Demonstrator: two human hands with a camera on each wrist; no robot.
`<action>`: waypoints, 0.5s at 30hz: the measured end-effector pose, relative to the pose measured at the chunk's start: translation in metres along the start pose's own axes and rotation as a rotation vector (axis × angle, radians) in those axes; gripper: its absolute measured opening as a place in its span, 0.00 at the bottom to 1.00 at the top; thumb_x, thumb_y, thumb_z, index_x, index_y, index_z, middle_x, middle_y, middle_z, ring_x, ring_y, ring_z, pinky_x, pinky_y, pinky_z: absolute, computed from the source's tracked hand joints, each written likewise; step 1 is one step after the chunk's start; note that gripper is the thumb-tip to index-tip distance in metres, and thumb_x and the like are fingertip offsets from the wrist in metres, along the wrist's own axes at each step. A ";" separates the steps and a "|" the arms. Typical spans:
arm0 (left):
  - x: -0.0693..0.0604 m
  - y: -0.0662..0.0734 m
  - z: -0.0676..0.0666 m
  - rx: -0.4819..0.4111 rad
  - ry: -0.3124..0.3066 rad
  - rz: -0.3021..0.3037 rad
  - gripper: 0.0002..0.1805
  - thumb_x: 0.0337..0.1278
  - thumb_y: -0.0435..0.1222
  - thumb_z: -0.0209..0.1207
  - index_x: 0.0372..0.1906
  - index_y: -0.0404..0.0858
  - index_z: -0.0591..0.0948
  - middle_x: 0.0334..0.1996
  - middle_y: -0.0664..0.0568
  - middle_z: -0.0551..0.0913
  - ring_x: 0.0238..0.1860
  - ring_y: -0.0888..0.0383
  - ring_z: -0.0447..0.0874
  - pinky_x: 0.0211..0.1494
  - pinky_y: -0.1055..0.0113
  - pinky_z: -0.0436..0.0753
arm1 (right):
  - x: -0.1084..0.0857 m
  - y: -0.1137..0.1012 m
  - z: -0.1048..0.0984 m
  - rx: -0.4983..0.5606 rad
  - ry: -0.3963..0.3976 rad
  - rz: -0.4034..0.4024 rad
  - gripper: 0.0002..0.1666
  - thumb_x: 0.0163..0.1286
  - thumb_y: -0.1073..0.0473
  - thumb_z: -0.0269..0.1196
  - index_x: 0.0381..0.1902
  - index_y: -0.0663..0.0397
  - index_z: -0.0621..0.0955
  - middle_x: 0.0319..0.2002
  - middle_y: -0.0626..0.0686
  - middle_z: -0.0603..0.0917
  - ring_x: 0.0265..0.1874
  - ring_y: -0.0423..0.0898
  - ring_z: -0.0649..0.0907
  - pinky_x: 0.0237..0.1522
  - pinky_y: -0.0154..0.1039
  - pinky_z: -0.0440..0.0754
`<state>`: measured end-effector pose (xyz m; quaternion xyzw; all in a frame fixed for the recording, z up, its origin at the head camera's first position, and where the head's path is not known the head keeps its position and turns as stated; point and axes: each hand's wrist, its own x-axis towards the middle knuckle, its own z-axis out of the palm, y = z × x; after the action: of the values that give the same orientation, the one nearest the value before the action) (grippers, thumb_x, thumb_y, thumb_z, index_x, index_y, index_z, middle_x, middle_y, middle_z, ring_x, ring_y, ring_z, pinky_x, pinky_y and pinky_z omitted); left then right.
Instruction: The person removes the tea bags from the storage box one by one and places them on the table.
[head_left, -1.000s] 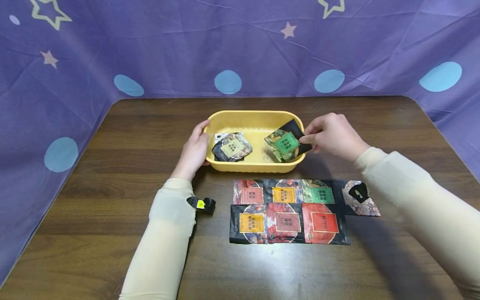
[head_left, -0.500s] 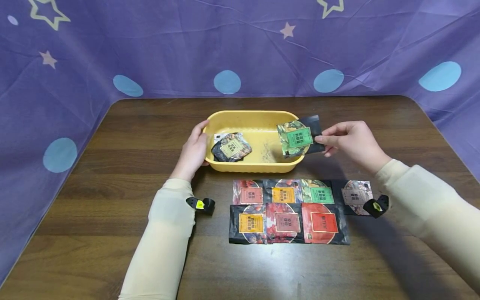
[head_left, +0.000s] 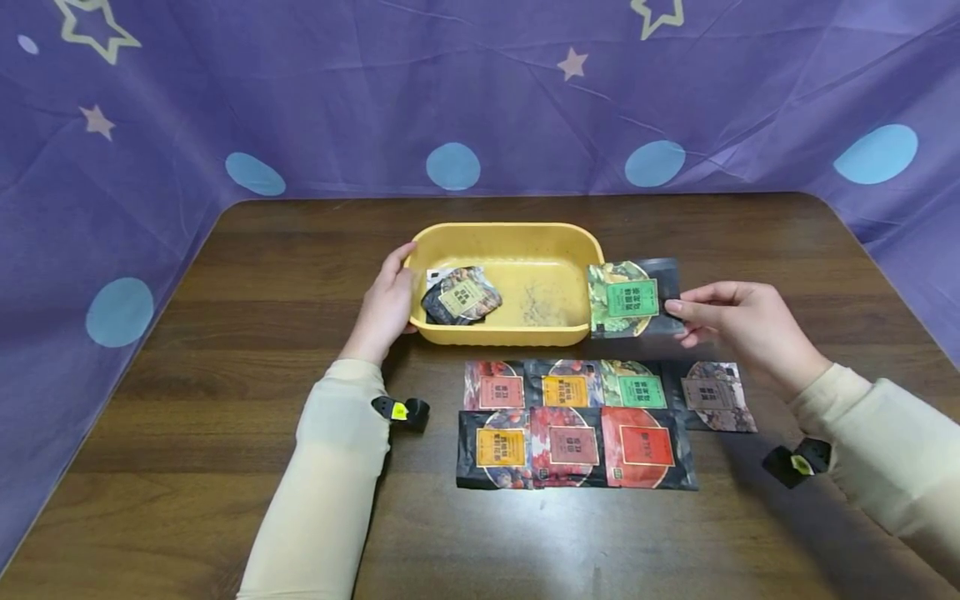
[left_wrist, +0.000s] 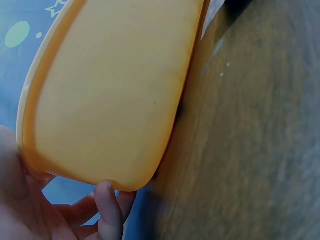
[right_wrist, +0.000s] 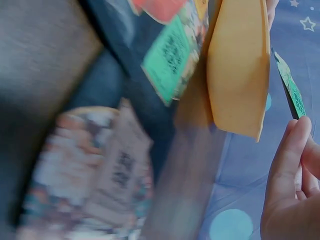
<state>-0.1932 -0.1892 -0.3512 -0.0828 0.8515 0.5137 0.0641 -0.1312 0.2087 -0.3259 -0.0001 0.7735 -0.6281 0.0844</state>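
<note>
My left hand [head_left: 384, 302] grips the left end of a yellow plastic basin [head_left: 504, 335], its fingers at the rim in the left wrist view. Between thumb and fingers my right hand [head_left: 750, 323] pinches a green-labelled tea sachet [head_left: 632, 298] by its black edge. That sachet hangs at the basin's right end, label facing up; the right wrist view shows the sachet [right_wrist: 291, 87] nearly edge-on. Inside the basin at the left lie overlapping sachets, the top one a cream-labelled tea sachet [head_left: 462, 296]. Dark specks dot the basin floor.
In front of the basin, several sachets lie in two rows on the wooden table [head_left: 225, 400]: the far row includes a green-labelled sachet [head_left: 639, 387] and a grey-brown-labelled sachet [head_left: 714, 395], the near row a red-labelled sachet [head_left: 647, 447]. A purple curtain [head_left: 510, 100] hangs behind.
My right hand has drawn the green-labelled tea sachet out of the basin, rightward and slightly toward me, turning it straighter. The left hand and the basin have stayed put.
</note>
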 end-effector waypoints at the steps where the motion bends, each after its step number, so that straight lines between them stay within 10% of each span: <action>1: 0.000 0.000 0.000 -0.001 0.001 0.001 0.28 0.75 0.45 0.33 0.76 0.63 0.58 0.72 0.44 0.65 0.40 0.48 0.76 0.26 0.64 0.81 | -0.003 0.004 -0.002 0.056 -0.004 0.005 0.08 0.69 0.64 0.64 0.32 0.47 0.86 0.31 0.42 0.89 0.24 0.40 0.86 0.31 0.34 0.86; 5: 0.000 -0.001 0.000 0.003 0.002 0.006 0.28 0.75 0.45 0.33 0.76 0.63 0.57 0.72 0.45 0.65 0.40 0.48 0.76 0.27 0.64 0.81 | -0.017 0.019 -0.008 0.236 -0.025 0.028 0.09 0.69 0.68 0.62 0.32 0.52 0.87 0.32 0.47 0.89 0.24 0.41 0.86 0.30 0.34 0.85; 15: -0.001 0.001 -0.001 0.007 -0.001 -0.006 0.28 0.75 0.45 0.33 0.76 0.63 0.57 0.72 0.44 0.65 0.41 0.47 0.77 0.28 0.63 0.82 | -0.049 0.053 -0.026 0.253 -0.048 0.102 0.14 0.71 0.71 0.58 0.34 0.50 0.88 0.34 0.45 0.90 0.23 0.41 0.85 0.29 0.33 0.84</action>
<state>-0.1921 -0.1890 -0.3496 -0.0850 0.8530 0.5106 0.0665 -0.0803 0.2508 -0.3657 0.0351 0.6849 -0.7153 0.1340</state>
